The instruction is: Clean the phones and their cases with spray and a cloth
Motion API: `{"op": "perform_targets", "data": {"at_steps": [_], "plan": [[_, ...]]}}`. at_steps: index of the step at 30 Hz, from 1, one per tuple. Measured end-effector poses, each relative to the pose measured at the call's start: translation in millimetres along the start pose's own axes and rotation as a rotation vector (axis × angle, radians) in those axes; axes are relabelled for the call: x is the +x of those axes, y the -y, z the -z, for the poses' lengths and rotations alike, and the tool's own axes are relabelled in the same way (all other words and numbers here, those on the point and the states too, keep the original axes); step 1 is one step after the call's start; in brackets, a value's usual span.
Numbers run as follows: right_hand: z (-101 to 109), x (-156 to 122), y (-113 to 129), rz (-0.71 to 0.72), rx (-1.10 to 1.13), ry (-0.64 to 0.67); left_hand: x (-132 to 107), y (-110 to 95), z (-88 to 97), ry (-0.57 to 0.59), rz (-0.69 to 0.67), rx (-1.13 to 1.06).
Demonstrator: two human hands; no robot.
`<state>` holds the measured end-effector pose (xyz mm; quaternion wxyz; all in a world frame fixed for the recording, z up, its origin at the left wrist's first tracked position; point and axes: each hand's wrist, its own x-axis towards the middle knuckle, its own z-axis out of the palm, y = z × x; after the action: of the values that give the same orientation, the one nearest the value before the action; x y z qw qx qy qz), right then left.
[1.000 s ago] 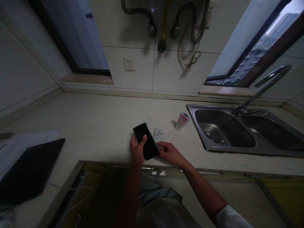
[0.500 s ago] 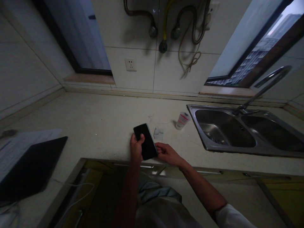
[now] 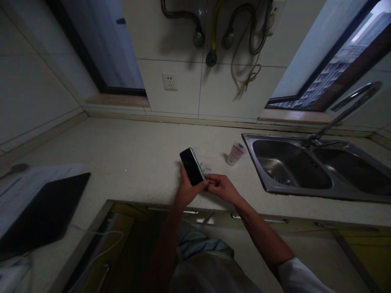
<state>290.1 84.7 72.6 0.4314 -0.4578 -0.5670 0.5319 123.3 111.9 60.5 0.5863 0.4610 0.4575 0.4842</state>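
Left hand [image 3: 188, 189] holds a smartphone [image 3: 192, 166], right hand [image 3: 221, 188] touching it

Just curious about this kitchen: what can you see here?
counter: one, cream, centre
sink: one double, steel, right
tap: one, silver, behind sink
tube: one, white and pink, beside sink
flat case: one, black, counter's left
paper: at least one, white, behind case
cable: one, white, front left
hoses: three, grey and yellow, wall
socket: one, white, wall
phone: one, black, between hands
left hand: one, holding phone
right hand: one, touching phone
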Motion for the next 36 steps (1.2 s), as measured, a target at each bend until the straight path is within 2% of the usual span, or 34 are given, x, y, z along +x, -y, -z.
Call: {"op": "perform_targets", "data": {"at_steps": [3,5,9,11,13,17,19,22,26,31,36], "plan": [[0.1,-4.9,5.5,0.049,-0.196,0.036,3.2,1.3,0.8,0.071,0.132,-0.113],[0.3,-8.6,9.7,0.073,-0.332,0.003,6.5,4.0,-0.2,0.093,0.169,-0.148],[2.2,-13.5,17.1,0.151,-0.51,-0.081,7.8,12.7,-6.4,-0.023,0.18,-0.173],[2.2,-14.9,19.6,0.193,-0.523,-0.058,4.1,16.4,-9.3,-0.019,0.178,-0.171],[0.5,-16.2,21.6,0.209,-0.522,-0.051,-2.1,17.7,-11.2,0.062,0.192,-0.193],[-6.4,-17.9,25.2,0.188,-0.515,-0.038,-14.7,11.0,-17.3,0.167,0.349,-0.357],[-8.8,-18.8,27.3,0.169,-0.487,-0.027,-16.9,5.0,-22.2,0.157,0.365,-0.478],[-7.9,-20.5,30.9,0.161,-0.39,0.002,-13.9,-3.2,-27.0,0.113,0.311,-0.572],[-1.9,-22.4,30.9,0.169,-0.298,0.134,-6.9,-9.2,-22.7,0.053,0.31,-0.555],[-1.6,-21.6,26.0,0.119,-0.307,0.125,-9.2,-9.7,-18.2,0.055,0.35,-0.518],[-7.4,-21.8,35.6,0.159,-0.373,0.165,-16.8,-7.2,-27.9,-0.011,0.358,-0.51]]}}
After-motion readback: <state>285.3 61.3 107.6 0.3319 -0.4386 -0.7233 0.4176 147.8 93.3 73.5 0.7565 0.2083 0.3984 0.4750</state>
